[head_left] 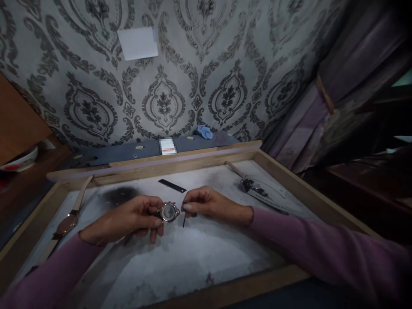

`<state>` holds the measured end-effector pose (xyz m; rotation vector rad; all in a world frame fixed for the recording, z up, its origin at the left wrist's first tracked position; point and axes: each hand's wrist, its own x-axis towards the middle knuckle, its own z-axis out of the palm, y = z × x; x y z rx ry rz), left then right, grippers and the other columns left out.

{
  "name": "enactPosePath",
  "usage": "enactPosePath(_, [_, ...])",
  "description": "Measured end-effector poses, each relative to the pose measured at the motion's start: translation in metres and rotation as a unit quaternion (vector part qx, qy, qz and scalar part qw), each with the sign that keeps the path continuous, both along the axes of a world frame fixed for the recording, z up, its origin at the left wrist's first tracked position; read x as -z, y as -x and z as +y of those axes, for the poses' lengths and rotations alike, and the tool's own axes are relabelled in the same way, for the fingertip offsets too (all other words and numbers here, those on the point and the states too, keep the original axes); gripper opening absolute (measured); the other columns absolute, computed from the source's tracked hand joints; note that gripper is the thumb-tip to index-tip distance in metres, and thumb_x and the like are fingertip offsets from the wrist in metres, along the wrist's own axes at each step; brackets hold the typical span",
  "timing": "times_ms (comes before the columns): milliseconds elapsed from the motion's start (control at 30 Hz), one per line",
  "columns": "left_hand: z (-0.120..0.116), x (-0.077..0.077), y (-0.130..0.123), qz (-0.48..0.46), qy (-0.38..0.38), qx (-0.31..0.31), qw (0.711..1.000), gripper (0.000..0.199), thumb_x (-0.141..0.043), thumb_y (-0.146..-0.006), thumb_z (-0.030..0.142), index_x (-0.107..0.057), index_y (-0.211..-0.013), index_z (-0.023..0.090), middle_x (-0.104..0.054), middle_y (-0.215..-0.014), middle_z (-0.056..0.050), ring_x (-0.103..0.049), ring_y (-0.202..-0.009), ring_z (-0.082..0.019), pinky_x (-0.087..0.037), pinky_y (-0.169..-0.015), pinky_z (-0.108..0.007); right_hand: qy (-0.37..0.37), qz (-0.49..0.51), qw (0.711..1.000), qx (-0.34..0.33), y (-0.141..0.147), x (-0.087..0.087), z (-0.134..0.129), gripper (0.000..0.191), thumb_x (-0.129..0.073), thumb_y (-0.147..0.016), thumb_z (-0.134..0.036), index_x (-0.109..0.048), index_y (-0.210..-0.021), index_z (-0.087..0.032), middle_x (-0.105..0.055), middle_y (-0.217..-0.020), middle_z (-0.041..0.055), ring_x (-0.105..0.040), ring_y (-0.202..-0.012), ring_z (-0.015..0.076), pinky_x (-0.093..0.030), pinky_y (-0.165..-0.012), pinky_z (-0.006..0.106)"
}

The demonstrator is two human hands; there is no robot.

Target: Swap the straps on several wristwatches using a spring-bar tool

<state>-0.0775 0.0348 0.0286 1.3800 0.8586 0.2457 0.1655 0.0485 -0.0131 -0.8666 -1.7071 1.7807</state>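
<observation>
A round watch (168,212) with a metal case is pinched between the thumb and fingers of my left hand (143,216), its face turned up. Just right of it, my right hand (202,201) is closed in a pinch. A thin dark piece (183,221) sticks down from those fingertips, too small to name, and a small gap separates them from the watch. Behind both hands, a flat black strip (172,186) with a small hole at one end lies on the white tray floor (212,253).
A watch with a light strap (67,224) lies at the left of the wooden-rimmed tray (280,274). Other watch pieces (254,186) lie at the right. On the ledge behind are a small white box (168,146) and a blue crumpled cloth (205,132).
</observation>
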Motion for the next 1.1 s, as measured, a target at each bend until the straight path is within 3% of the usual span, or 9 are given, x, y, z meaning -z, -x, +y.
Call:
enactPosePath(467, [0.000, 0.000, 0.000, 0.027, -0.003, -0.001, 1.000, 0.027, -0.067, -0.077, 0.038, -0.057, -0.089, 0.016, -0.063, -0.069, 0.000, -0.051, -0.051, -0.009, -0.020, -0.041, -0.021, 0.027, 0.054, 0.998, -0.015, -0.003, 0.006, 0.002, 0.043, -0.076, -0.073, -0.050, -0.069, -0.091, -0.011, -0.070, -0.077, 0.0024, -0.054, -0.061, 0.0077, -0.041, -0.057, 0.021])
enactPosePath(667, [0.001, 0.002, 0.001, 0.031, 0.003, -0.001, 1.000, 0.028, -0.066, -0.080, 0.040, -0.057, -0.088, 0.015, -0.061, -0.067, 0.001, -0.050, -0.049, -0.008, -0.020, -0.041, -0.021, 0.056, 0.047, 0.997, -0.018, -0.004, -0.001, 0.001, 0.044, -0.075, -0.073, -0.050, -0.067, -0.093, -0.012, -0.071, -0.073, 0.0019, -0.051, -0.048, 0.0052, -0.039, -0.044, 0.017])
enactPosePath(800, [0.000, 0.003, 0.001, 0.039, 0.012, -0.011, 0.999, 0.028, -0.067, -0.079, 0.040, -0.057, -0.087, 0.015, -0.061, -0.067, 0.001, -0.049, -0.048, -0.008, -0.018, -0.040, -0.021, 0.038, 0.016, 0.999, -0.019, -0.008, -0.005, 0.004, 0.042, -0.074, -0.076, -0.046, -0.064, -0.099, -0.013, -0.069, -0.068, -0.0004, -0.051, -0.049, 0.0052, -0.038, -0.043, 0.016])
enactPosePath(933, [-0.001, 0.003, 0.000, 0.040, 0.014, -0.012, 0.999, 0.026, -0.066, -0.081, 0.038, -0.057, -0.089, 0.015, -0.061, -0.068, 0.001, -0.048, -0.049, -0.008, -0.019, -0.041, -0.021, 0.003, -0.048, 0.997, -0.060, -0.016, -0.004, 0.012, 0.030, -0.070, -0.081, -0.038, -0.062, -0.095, -0.012, -0.065, -0.062, -0.0019, -0.046, -0.048, 0.0048, -0.034, -0.043, 0.016])
enactPosePath(1100, [-0.002, 0.005, -0.002, 0.042, 0.003, -0.002, 0.999, 0.025, -0.062, -0.083, 0.040, -0.057, -0.088, 0.016, -0.062, -0.070, 0.000, -0.050, -0.051, -0.008, -0.023, -0.043, -0.022, -0.082, -0.124, 0.986, -0.076, -0.024, -0.006, 0.018, 0.014, -0.064, -0.084, -0.023, -0.066, -0.092, -0.011, -0.066, -0.070, 0.0010, -0.051, -0.058, 0.0074, -0.038, -0.053, 0.020])
